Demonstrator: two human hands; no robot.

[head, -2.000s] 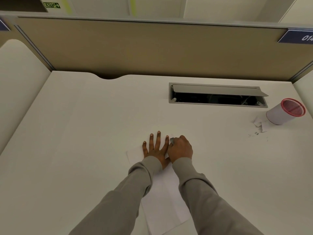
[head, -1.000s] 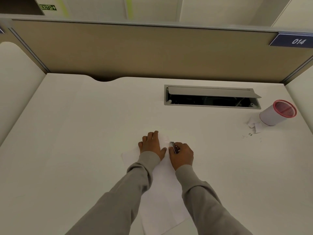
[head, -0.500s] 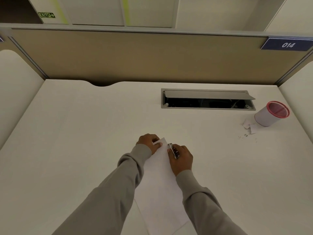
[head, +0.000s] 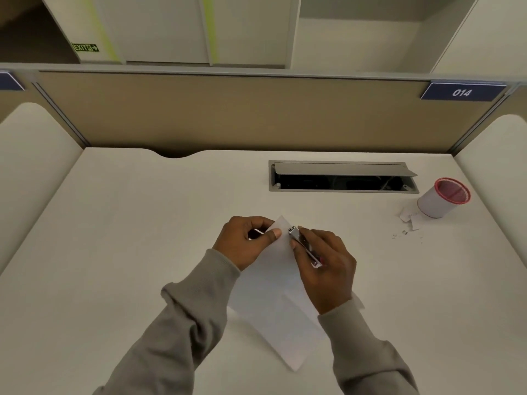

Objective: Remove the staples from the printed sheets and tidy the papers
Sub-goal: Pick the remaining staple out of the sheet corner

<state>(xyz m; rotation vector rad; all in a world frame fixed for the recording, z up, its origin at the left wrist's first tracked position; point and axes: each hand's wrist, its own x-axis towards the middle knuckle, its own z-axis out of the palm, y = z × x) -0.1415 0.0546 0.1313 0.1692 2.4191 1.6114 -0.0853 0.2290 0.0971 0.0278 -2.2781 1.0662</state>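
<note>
White printed sheets [head: 273,297] are lifted off the white desk [head: 128,252] at their far end, in the middle of the view. My left hand [head: 245,243] pinches the sheets' top corner between thumb and curled fingers. My right hand [head: 325,263] grips a small metal staple remover [head: 302,245], whose tip sits at the top right edge of that corner. The staple itself is too small to make out.
A white cup with a red mesh rim [head: 443,198] lies tilted at the far right, with paper scraps and loose staples [head: 407,220] beside it. An open cable hatch [head: 342,178] is set into the desk behind the hands. A tan partition [head: 242,115] closes the back.
My left hand went from lying flat on the sheets to pinching and lifting their top corner. My right hand kept the staple remover at that corner. The head tilted up.
</note>
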